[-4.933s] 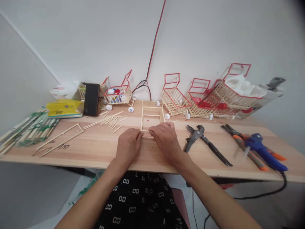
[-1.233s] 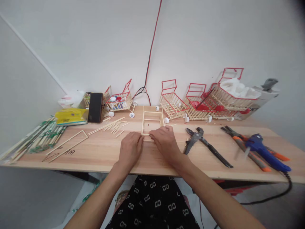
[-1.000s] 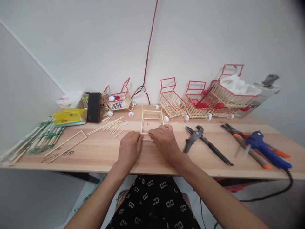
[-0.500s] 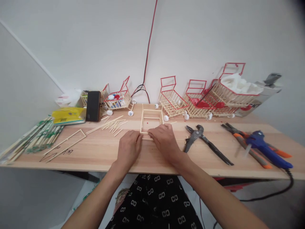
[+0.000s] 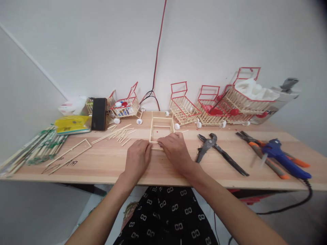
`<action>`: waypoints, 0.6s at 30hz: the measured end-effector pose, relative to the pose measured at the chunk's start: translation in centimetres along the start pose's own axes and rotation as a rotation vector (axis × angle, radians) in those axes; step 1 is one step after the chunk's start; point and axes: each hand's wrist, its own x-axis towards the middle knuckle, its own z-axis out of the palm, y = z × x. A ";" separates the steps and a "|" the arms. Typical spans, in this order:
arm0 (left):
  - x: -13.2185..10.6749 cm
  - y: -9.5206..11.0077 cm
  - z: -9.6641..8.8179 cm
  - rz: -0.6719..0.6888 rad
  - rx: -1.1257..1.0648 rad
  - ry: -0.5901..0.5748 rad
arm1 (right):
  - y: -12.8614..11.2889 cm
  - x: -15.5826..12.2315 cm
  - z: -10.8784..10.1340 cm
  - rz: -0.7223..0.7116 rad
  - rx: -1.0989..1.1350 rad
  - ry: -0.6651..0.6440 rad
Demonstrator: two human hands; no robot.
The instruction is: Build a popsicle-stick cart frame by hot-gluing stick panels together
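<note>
A small frame of thin wooden sticks (image 5: pixel 162 118) stands on the wooden table (image 5: pixel 163 170), right in front of me. At its near left corner, the fingers of my left hand (image 5: pixel 138 154) are closed on the frame. My right hand (image 5: pixel 175 148) is bent over the near right part, thumb and fingers pinching the near edge of the same frame and hiding that corner. Left of the hands lie several loose cut sticks (image 5: pixel 122 134). Pliers with black handles (image 5: pixel 209 144) rest just right of my right hand.
Small stick carts with red trim (image 5: pixel 184 108) line the wall. A blue glue gun (image 5: pixel 283 158) lies on orange-handled pliers (image 5: pixel 258 154) at right. On the left are a phone (image 5: pixel 99 114), a yellow packet (image 5: pixel 73 124), bundled sticks (image 5: pixel 47 146) and a stick rectangle (image 5: pixel 76 146).
The whole view has shifted slightly. Both hands keep their places on the stick frame, with no clear movement of the frame on the table.
</note>
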 end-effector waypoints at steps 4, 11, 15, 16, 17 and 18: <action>0.0 0.0 0.0 -0.005 0.000 -0.006 | 0.0 0.0 0.0 0.000 0.002 0.003; -0.1 0.1 -0.2 -0.005 -0.008 -0.001 | 0.0 0.1 0.0 -0.002 -0.001 0.001; 0.0 0.1 -0.1 -0.011 -0.014 -0.003 | 0.0 0.1 0.0 -0.001 0.002 0.000; 0.0 0.1 -0.1 -0.013 -0.013 -0.004 | 0.0 0.1 0.1 0.000 0.001 -0.004; 0.0 0.1 -0.1 -0.015 -0.012 -0.005 | 0.0 0.1 0.1 0.001 -0.001 -0.005; 0.1 0.1 -0.1 -0.017 -0.009 -0.008 | 0.0 0.1 0.1 0.002 -0.001 -0.007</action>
